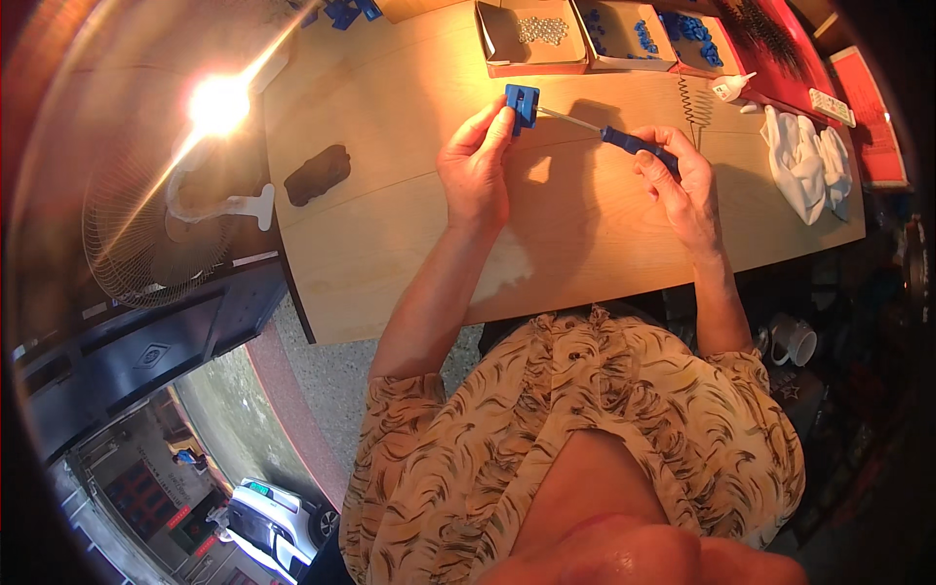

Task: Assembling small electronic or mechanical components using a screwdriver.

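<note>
Pinched between the thumb and fingers of my left hand (475, 171) is a small blue plastic block (522, 105), held up over the wooden table. My right hand (685, 185) is closed round the dark blue handle of a screwdriver (634, 142). Its metal shaft points left, and the tip meets or nearly meets the block's right side; whether it sits inside the block I cannot tell. My fingers cover part of the block's left edge.
Along the far edge stand open boxes of small metal pieces (543, 30) and blue parts (694, 29). A coiled spring (696, 102), a small white bottle (731, 86) and white gloves (804, 164) lie right. A dark pouch-like object (318, 175) and a fan (156, 229) are left.
</note>
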`<state>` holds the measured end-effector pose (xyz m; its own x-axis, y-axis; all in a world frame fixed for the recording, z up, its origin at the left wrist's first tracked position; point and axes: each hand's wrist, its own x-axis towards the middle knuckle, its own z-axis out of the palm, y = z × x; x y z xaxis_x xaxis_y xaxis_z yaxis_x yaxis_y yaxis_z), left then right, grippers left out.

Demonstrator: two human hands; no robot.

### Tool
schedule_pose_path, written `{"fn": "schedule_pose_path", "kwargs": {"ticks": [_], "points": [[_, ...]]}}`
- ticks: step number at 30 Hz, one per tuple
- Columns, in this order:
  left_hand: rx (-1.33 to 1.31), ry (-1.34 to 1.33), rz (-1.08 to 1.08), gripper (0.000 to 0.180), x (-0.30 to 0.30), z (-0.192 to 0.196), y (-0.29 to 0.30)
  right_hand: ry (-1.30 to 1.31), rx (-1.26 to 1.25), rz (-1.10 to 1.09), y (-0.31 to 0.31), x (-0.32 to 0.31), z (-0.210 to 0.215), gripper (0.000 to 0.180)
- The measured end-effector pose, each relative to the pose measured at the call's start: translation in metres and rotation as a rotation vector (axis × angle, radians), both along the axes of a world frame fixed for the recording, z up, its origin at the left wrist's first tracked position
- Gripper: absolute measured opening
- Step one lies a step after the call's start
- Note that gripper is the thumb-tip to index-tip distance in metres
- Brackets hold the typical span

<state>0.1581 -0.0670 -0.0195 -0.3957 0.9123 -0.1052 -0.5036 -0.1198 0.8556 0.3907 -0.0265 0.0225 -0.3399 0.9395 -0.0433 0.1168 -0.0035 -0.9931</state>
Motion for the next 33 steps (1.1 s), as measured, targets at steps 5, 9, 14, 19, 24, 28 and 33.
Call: {"fn": "schedule_pose_path", "kwargs": {"ticks": [5, 9, 14, 19, 24, 28, 33], "points": [[0.002, -0.001, 0.023, 0.028, -0.001, -0.002, 0.002, 0.088, -0.339, 0.13, 0.013, 0.017, -0.002, 0.025], [-0.006, 0.006, 0.032, 0.028, -0.001, 0.0, 0.002, 0.152, -0.441, 0.166, 0.017, 0.015, 0.002, 0.026], [0.008, 0.009, 0.049, 0.028, 0.001, 0.0, 0.0, 0.185, 0.037, 0.039, 0.016, 0.002, -0.015, 0.028], [0.003, 0.011, 0.024, 0.028, 0.004, 0.001, 0.0, 0.106, 0.012, -0.024, 0.013, 0.006, -0.008, 0.027], [0.007, 0.031, 0.043, 0.027, 0.003, -0.001, 0.001, 0.099, -0.173, -0.006, 0.008, 0.003, -0.006, 0.025], [-0.002, 0.032, 0.06, 0.028, 0.006, 0.002, 0.0, 0.133, 0.103, -0.104, 0.004, -0.006, -0.009, 0.024], [-0.029, 0.152, 0.032, 0.024, 0.01, 0.003, -0.002, 0.086, 0.029, -0.056, 0.011, 0.006, -0.019, 0.02]]}}
